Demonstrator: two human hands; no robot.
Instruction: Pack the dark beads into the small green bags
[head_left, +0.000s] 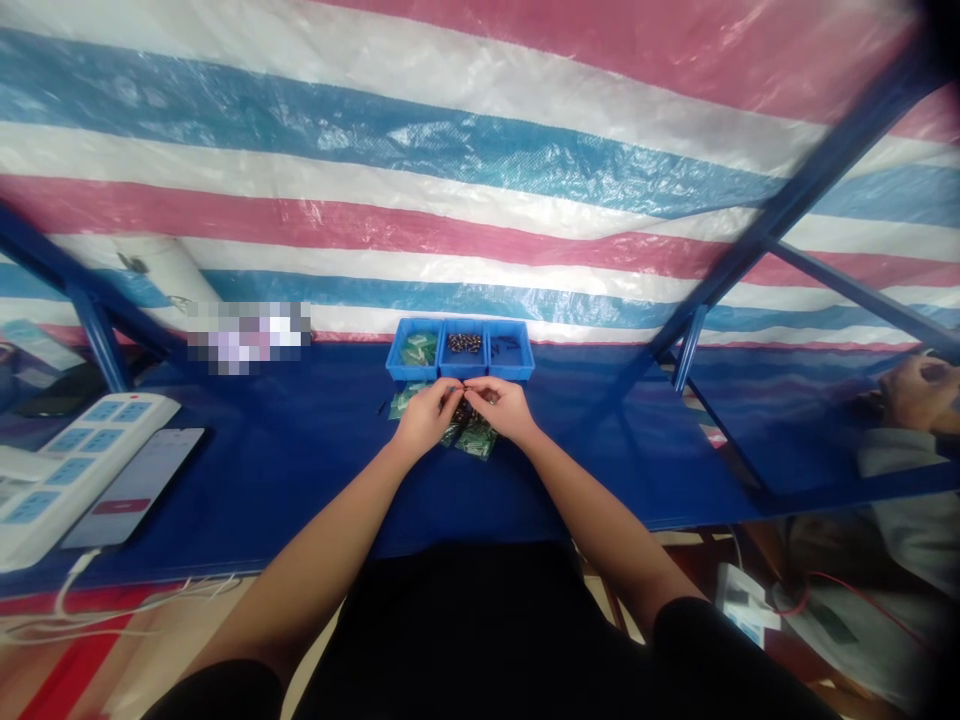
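Note:
My left hand (428, 412) and my right hand (503, 405) meet at the middle of a blue-covered table (300, 470). Both are closed in a pinch, fingertips touching around a small dark part too small to name. Under and between the hands lie several small green circuit boards (475, 438) and dark bits. Just behind the hands stand three joined blue bins (460, 357): the left one holds green boards, the middle one brownish parts, the right one a few dark parts.
A white power strip (56, 470) and a phone (135, 487) on a white cable lie at the left. Blue frame bars (757, 235) cross the right side. A striped tarp hangs behind. Another person's hand (921, 385) shows at the far right.

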